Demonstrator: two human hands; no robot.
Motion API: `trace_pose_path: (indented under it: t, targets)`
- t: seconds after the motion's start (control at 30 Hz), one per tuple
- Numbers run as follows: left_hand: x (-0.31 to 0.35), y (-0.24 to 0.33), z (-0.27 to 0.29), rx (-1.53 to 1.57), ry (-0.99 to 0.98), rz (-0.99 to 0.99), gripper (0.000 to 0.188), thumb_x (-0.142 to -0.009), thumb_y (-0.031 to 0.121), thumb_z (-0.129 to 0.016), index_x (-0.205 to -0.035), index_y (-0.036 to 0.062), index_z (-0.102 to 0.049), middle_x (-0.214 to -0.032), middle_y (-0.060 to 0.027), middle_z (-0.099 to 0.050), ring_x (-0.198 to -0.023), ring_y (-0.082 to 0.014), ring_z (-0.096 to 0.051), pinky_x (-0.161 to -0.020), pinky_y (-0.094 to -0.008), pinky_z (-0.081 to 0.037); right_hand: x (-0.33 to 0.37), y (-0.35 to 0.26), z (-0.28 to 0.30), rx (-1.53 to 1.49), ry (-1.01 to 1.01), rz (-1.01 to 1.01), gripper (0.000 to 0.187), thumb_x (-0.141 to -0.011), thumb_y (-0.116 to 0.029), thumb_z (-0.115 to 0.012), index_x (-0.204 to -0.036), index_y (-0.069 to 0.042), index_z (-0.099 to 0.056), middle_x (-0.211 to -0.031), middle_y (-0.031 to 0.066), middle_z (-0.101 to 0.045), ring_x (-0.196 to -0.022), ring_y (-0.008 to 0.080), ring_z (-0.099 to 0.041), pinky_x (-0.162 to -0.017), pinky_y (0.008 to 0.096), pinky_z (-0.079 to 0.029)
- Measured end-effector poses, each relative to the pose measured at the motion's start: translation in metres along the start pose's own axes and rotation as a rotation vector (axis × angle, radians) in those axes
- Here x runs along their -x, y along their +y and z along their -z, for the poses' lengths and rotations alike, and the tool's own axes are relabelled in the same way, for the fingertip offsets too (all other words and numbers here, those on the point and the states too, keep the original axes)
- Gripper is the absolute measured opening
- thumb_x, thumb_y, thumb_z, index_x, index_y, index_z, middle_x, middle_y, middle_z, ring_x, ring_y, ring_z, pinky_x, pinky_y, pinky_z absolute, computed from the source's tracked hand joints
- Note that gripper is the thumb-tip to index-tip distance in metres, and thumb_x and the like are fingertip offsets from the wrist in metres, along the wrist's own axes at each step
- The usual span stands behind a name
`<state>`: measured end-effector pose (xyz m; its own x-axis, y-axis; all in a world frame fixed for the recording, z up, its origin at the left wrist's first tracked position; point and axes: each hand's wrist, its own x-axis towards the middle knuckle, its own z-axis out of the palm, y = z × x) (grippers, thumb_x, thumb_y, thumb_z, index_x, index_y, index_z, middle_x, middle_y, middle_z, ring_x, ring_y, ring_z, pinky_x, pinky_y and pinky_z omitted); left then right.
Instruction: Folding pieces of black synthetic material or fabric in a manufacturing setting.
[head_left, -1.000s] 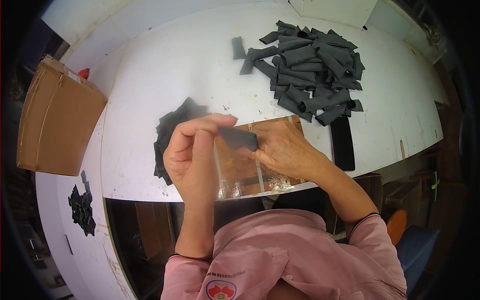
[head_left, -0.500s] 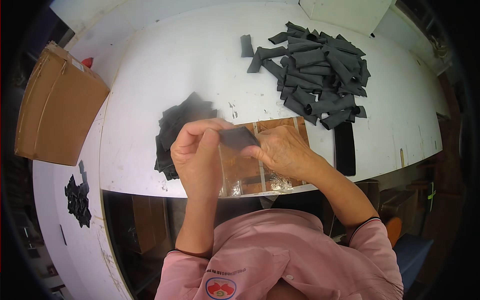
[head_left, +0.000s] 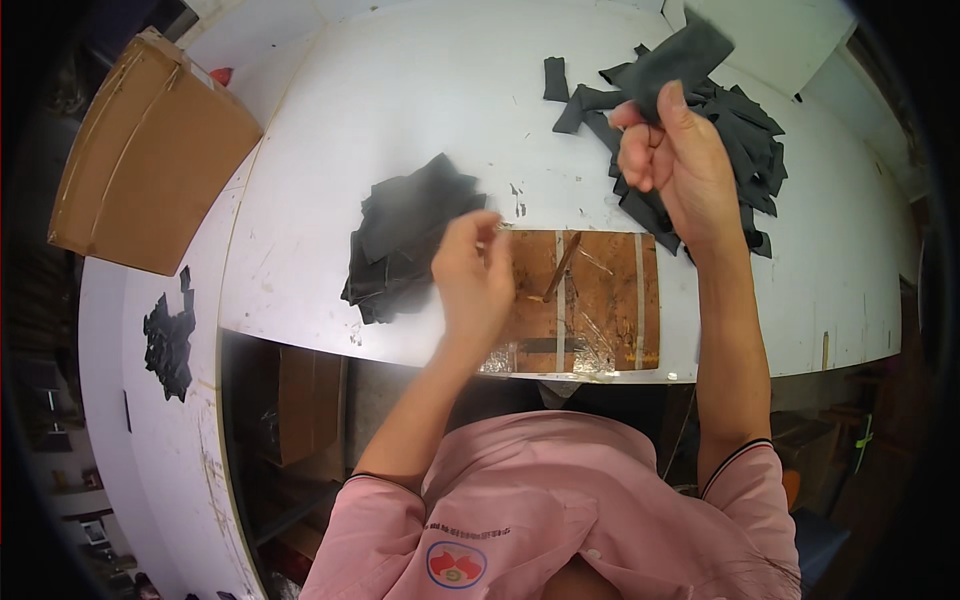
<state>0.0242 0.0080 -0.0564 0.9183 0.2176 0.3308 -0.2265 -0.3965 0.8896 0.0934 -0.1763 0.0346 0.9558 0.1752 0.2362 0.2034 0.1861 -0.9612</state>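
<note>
Right hand [head_left: 690, 172] grips dark piece [head_left: 680, 66], left hand [head_left: 474, 285] half-curled, seemingly empty; two-o'clock heap [head_left: 757, 150] appears processed, ten-o'clock stack [head_left: 408, 218] outstanding.

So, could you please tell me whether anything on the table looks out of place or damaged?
Slightly: one dark grey fabric-like piece lies apart, left of the large dark grey heap. A thin brown stick-like object slants across the scuffed brown rectangular board, out of line with its pale tape strips.

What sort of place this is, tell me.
Probably a piecework workshop: the white worktable bears a pile of dark, cloth-like tubes and a stack of flat dark pieces.
</note>
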Motion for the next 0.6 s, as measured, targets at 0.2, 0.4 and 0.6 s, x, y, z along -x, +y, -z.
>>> trace_pose_path:
  t: [0.2, 0.4, 0.6]
  targets:
    - [-0.036, -0.041, 0.024, -0.958, 0.088, -0.122, 0.026, -0.07, 0.006, -0.06, -0.093, -0.0008, -0.052, -0.087, -0.0132, -0.056, -0.079, -0.0309, -0.054, -0.068, -0.0405, -0.044, 0.075, 0.071, 0.002, 0.218, -0.068, -0.356, 0.032, -0.088, -0.03, -0.044, -0.084, -0.001, -0.056, -0.057, 0.0006, -0.051, -0.049, 0.0045, -0.047, -0.043, 0.0167, -0.035]
    - [-0.036, -0.089, 0.04, -1.034, -0.06, -0.002, 0.005, -0.067, 0.002, -0.052, -0.07, 0.0036, -0.055, -0.08, -0.0112, -0.055, -0.08, -0.029, -0.052, -0.067, -0.0396, -0.041, 0.117, 0.112, -0.001, 0.428, -0.022, -0.416, 0.033, -0.088, -0.028, -0.045, -0.08, 0.001, -0.057, -0.057, 0.003, -0.052, -0.051, 0.008, -0.049, -0.049, 0.0223, -0.04]
    - [-0.035, -0.085, 0.042, -1.154, -0.122, -0.189, 0.004, -0.071, 0.005, -0.056, -0.072, 0.0028, -0.058, -0.075, -0.0122, -0.057, -0.074, -0.0294, -0.054, -0.064, -0.0384, -0.045, 0.114, 0.108, -0.008, 0.611, -0.047, -0.335, 0.033, -0.085, -0.028, -0.048, -0.077, 0.003, -0.058, -0.057, 0.012, -0.055, -0.053, 0.0208, -0.055, -0.052, 0.0312, -0.042]
